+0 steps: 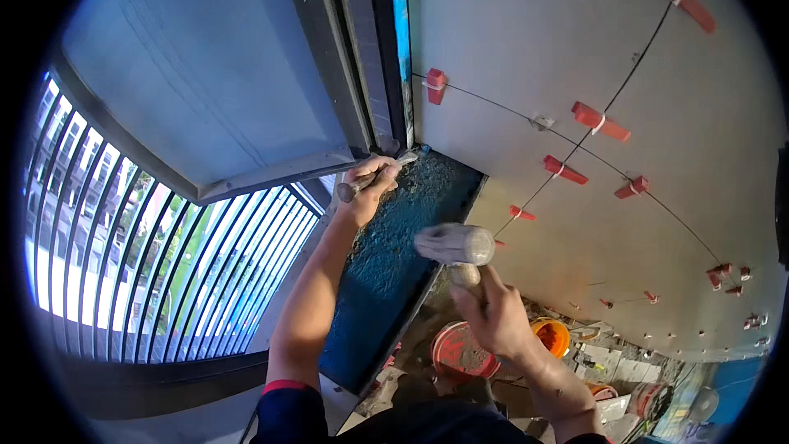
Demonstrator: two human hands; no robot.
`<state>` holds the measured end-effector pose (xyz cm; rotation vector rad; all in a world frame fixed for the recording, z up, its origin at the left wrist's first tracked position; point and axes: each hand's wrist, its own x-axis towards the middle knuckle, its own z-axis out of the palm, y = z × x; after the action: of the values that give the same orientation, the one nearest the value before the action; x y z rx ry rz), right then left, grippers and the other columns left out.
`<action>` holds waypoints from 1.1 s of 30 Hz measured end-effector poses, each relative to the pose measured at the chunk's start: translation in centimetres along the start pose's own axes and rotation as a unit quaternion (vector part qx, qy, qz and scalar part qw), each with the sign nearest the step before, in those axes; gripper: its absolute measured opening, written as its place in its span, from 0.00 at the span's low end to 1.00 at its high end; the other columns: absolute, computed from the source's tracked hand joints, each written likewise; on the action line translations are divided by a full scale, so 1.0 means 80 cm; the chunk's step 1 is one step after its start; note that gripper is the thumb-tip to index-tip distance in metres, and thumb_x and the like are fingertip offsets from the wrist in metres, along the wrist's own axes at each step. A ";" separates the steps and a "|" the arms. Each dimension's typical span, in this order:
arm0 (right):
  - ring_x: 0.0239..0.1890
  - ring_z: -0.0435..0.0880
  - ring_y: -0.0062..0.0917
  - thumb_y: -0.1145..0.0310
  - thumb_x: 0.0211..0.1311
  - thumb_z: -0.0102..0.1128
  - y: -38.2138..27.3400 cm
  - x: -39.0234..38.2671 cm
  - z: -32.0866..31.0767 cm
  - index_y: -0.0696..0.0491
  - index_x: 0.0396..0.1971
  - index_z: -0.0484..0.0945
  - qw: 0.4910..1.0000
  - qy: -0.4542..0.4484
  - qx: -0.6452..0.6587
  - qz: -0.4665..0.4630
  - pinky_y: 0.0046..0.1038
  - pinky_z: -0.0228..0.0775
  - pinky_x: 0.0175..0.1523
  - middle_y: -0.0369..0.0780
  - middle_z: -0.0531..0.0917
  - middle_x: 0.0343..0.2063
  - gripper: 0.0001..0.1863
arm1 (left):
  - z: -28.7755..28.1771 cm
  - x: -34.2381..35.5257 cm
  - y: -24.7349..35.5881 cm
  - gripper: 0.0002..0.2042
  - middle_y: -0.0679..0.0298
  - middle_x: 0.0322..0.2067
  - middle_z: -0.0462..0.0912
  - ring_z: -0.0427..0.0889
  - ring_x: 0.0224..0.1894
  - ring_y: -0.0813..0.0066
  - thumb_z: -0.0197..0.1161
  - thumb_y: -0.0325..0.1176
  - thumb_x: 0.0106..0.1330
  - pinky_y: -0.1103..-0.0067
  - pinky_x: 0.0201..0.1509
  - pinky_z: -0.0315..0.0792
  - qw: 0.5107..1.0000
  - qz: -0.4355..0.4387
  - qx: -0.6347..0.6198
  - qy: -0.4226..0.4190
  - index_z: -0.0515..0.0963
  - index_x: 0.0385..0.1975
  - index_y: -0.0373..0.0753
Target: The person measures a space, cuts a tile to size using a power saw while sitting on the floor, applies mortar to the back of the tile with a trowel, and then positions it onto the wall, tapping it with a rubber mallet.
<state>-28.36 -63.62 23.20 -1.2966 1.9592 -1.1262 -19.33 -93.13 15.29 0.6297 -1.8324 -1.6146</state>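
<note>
My left hand (370, 185) is curled tightly round a dusty, chisel-like hand tool with a rounded brown handle (358, 186) and a pale grey tip (406, 158); no gap shows between my fingers and it. My right hand (501, 321) is wrapped just as firmly round the short handle of a pale grey, cylinder-headed mallet (457, 245), its left end blurred.

The tool sits at the far end of a rough blue-coated ledge (386, 238), tip in the corner by the dark metal window frame (352, 115). Its long axis slants from near left to far right: butt toward me and left, tip away and right. The mallet head lies roughly left to right, nearer me and apart from the butt.

To work well, I judge, I should keep the tip steady, bring the mallet round to meet the butt squarely along that axis, tap lightly, and keep my left knuckles clear. A glancing blow could chip the large grey wall panels (509, 25) with red plastic wedges (602, 121) on the right.
</note>
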 end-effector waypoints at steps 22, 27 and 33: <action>0.20 0.82 0.44 0.55 0.61 0.60 -0.037 -0.010 0.034 0.55 0.39 0.70 0.988 -0.017 -0.114 -0.103 0.40 0.75 0.23 0.47 0.81 0.19 0.19 | 0.027 -0.004 0.030 0.12 0.62 0.31 0.82 0.76 0.27 0.79 0.55 0.35 0.70 0.83 0.32 0.69 0.994 0.074 -0.048 0.068 0.79 0.35 0.30; 0.24 0.83 0.46 0.55 0.58 0.64 -0.008 -0.046 0.021 0.57 0.40 0.73 0.996 -0.018 -0.081 -0.014 0.40 0.77 0.28 0.50 0.81 0.21 0.21 | 0.041 0.023 0.035 0.13 0.63 0.29 0.81 0.76 0.26 0.79 0.55 0.36 0.70 0.83 0.33 0.67 0.996 0.031 0.036 0.072 0.79 0.34 0.31; 0.32 0.83 0.44 0.59 0.58 0.65 0.027 -0.087 0.009 0.59 0.40 0.73 0.993 -0.030 -0.023 0.112 0.36 0.75 0.36 0.50 0.81 0.28 0.19 | 0.039 0.048 0.010 0.12 0.65 0.23 0.81 0.75 0.21 0.83 0.57 0.34 0.69 0.84 0.24 0.66 0.994 0.067 -0.018 0.083 0.79 0.27 0.34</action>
<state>-26.06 -57.06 20.87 -1.0881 2.0368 -0.9276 -24.20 -93.53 16.34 0.5938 -1.6831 -1.4598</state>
